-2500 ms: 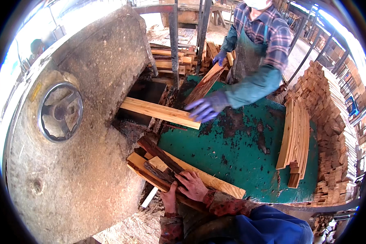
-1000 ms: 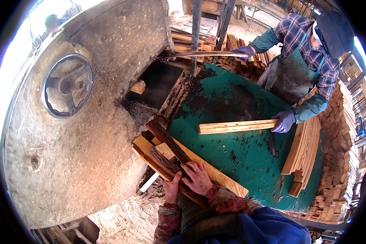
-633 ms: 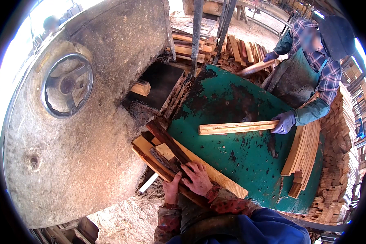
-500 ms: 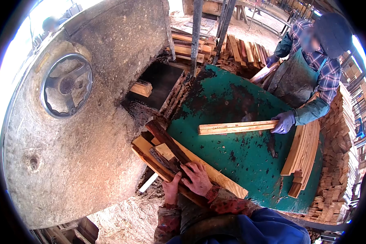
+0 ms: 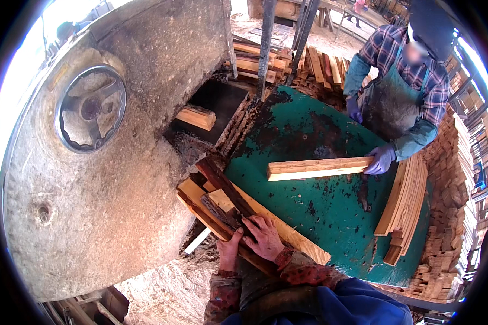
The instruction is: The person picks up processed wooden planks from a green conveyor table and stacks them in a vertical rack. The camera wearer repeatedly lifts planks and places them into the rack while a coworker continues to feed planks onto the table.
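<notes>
Head view: left hand (image 5: 230, 250) and right hand (image 5: 263, 237) both pressing down, fingers closed over bark-edged slab bundle (image 5: 222, 203) lying at green surface (image 5: 331, 206) edge beside saw housing (image 5: 108, 179). Slabs looking stiff, rough, splintery, moderately heavy; holding near end seeming best.

Bright daylight all over, looks like full sun from up top. The upper left of the frame is blown out white along the rim, and there's more washed-out glare at the upper right edge. The big round housing (image 5: 108, 179) catches the sun on its upper face, while its dark opening near top centre is deep shadow with no detail. The green table (image 5: 331, 211) is evenly lit with short, soft shadows under the boards (image 5: 317, 168). Heavy fisheye: straight edges bow hard toward the rim, black vignette in every corner. The centre is sharp, the edges go smeary, and the lower middle is a bit soft.
</notes>
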A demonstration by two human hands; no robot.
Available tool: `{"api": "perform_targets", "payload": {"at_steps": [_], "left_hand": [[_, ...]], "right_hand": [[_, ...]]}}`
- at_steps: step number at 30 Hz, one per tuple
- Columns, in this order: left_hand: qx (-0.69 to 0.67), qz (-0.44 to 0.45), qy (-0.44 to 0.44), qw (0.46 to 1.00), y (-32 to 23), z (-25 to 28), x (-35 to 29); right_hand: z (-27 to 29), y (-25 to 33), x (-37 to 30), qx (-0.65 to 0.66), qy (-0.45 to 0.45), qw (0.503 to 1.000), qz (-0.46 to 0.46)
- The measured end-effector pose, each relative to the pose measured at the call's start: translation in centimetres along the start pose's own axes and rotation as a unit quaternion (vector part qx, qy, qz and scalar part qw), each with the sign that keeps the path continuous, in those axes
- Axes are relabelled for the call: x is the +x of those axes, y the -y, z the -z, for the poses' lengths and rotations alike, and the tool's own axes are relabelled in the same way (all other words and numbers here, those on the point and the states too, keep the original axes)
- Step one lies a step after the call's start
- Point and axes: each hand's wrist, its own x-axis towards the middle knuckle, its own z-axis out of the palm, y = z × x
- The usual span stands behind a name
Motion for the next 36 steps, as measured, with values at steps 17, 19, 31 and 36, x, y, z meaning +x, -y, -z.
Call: {"api": "perform_targets", "payload": {"at_steps": [17,19,31,36], "left_hand": [[-0.024,0.024,0.018,0.999,-0.6,0.2,-0.3],[-0.028,0.024,0.006,0.999,-0.4,0.1,-0.3],[-0.088,0.018,0.011,0.996,-0.7,-0.5,-0.5],[-0.086,0.034,0.009,0.996,-0.7,-0.6,-0.5]], "right_hand": [[-1.3,-0.9,-0.5,-0.019,-0.017,1.0,0.012],[-1.0,-0.8,-0.4,-0.014,-0.006,1.0,0.011],[-1.2,-0.8,-0.7,-0.009,-0.017,1.0,0.01],[-0.9,-0.9,-0.6,-0.009,-0.013,1.0,0.005]]}}
